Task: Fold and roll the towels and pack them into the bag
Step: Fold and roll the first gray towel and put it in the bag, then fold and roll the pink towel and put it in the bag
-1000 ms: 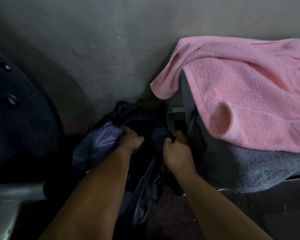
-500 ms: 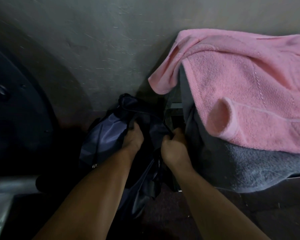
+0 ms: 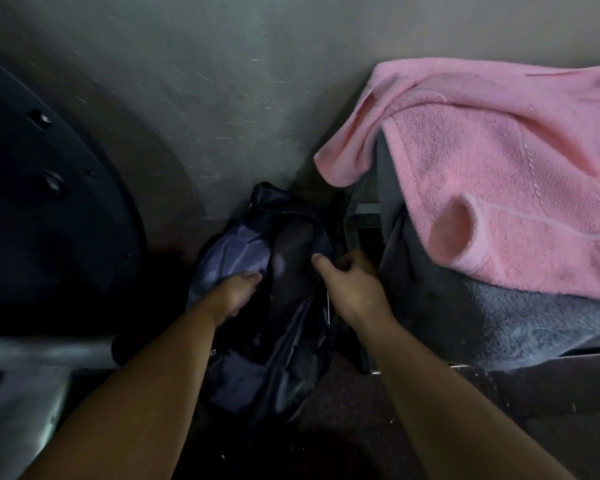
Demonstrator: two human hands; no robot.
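Observation:
A dark navy bag (image 3: 243, 247) lies crumpled on the floor against the wall, between a dark round object and a low stand. My left hand (image 3: 234, 292) grips the bag's left side, its fingers tucked into the fabric. My right hand (image 3: 349, 282) pinches the bag's right edge, thumb pointing left. A pink towel (image 3: 506, 174) lies unfolded on top of a grey towel (image 3: 499, 323), both heaped on the stand at the right and hanging over its edge.
A large dark round object (image 3: 42, 209) fills the left side. A grey wall (image 3: 205, 81) stands behind the bag. A metal stand (image 3: 366, 213) carries the towels. A pale rail (image 3: 32, 355) crosses the lower left. Dark reddish floor (image 3: 354, 420) lies below.
My left hand has slid down and to the left along the bag. My right hand has shifted its hold, and the gap between the hands has widened, showing the bag's dark inside.

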